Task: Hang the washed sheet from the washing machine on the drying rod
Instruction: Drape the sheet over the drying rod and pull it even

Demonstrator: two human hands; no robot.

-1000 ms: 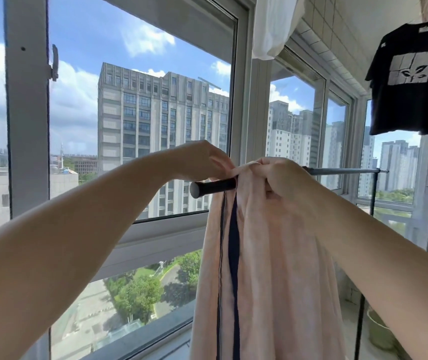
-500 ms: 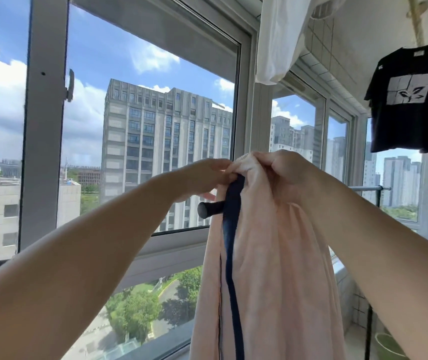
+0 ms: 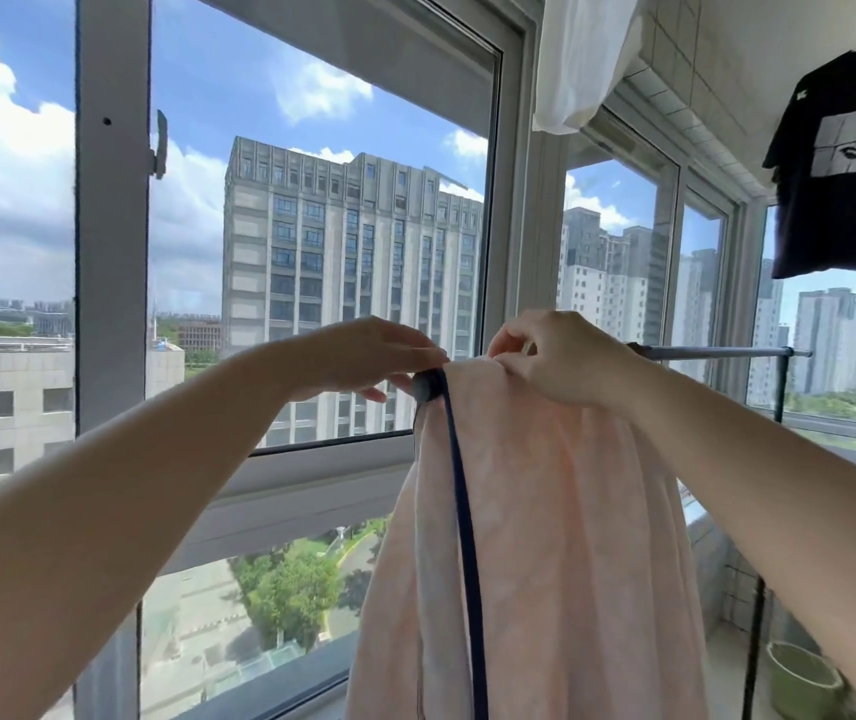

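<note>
The pale pink sheet [image 3: 545, 537] with a dark blue stripe hangs bunched over the near end of the metal drying rod [image 3: 717, 352]. The rod's dark end cap [image 3: 425, 385] pokes out just left of the cloth. My right hand [image 3: 566, 358] sits on top of the rod and pinches a fold of the sheet there. My left hand [image 3: 363, 356] hovers at the end cap with fingers nearly straight, its fingertips touching the sheet's left edge. The rod under the cloth is hidden.
A large window [image 3: 311, 226] runs along the left, close behind the rod. A black T-shirt [image 3: 846, 163] hangs at the upper right and a white cloth [image 3: 581, 54] hangs overhead. The rack's upright post [image 3: 755, 641] and a green pot [image 3: 800, 678] stand at the lower right.
The sheet's top has been lowered onto the rod and slid toward its end cap. My left hand has loosened from a grip to straight fingers. The view tilted slightly.
</note>
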